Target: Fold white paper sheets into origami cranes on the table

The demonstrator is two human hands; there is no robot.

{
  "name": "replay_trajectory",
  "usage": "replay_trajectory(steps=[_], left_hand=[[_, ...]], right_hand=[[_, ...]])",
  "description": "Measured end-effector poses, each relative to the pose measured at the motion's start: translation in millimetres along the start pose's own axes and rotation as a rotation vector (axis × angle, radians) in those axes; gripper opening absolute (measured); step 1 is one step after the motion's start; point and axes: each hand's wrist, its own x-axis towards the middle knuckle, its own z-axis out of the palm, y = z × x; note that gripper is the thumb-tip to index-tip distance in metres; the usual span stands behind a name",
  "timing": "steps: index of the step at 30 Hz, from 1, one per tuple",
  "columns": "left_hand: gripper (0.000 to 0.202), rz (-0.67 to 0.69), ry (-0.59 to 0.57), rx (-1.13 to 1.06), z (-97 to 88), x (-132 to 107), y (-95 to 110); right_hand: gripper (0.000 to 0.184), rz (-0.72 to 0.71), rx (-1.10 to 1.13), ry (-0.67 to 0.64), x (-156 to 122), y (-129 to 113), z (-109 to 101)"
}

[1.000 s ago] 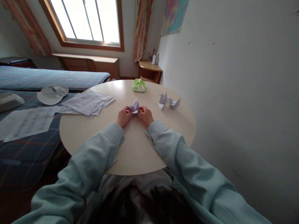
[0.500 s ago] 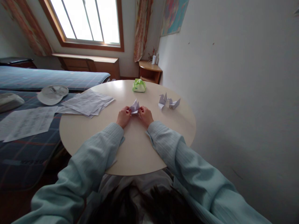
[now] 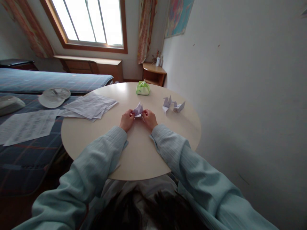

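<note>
A small folded piece of white paper (image 3: pixel 138 109) stands on the round beige table (image 3: pixel 134 153), pointed end up. My left hand (image 3: pixel 127 119) pinches its left side and my right hand (image 3: pixel 149 118) pinches its right side, both resting on the tabletop with fingers closed on the paper. Both arms are in light blue sleeves. The lower part of the paper is hidden behind my fingertips.
Two folded paper figures (image 3: pixel 173 105) sit to the right. A green tissue pack (image 3: pixel 143 88) lies at the far edge, and a stack of paper sheets (image 3: pixel 90 105) at the left. Beds with loose papers (image 3: pixel 26 126) and a white cap (image 3: pixel 54 96) are on the left, a wall on the right.
</note>
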Motion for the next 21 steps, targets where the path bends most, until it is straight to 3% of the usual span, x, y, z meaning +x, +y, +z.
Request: replay_trajectory(steps=[11, 16, 21], left_hand=[[0.011, -0.018, 0.008, -0.084, -0.1, -0.4, 2.9], [0.015, -0.034, 0.028, -0.13, -1.2, -1.7, 5.0], [0.017, -0.046, 0.027, -0.13, -1.3, -2.1, 5.7]], right_hand=[[0.016, -0.006, 0.021, 0.063, 0.3, 0.8, -1.6], [0.008, 0.153, 0.273, 0.232, -0.7, -5.1, -7.9], [0.005, 0.303, 0.571, 0.263, 1.0, -8.5, -12.5]])
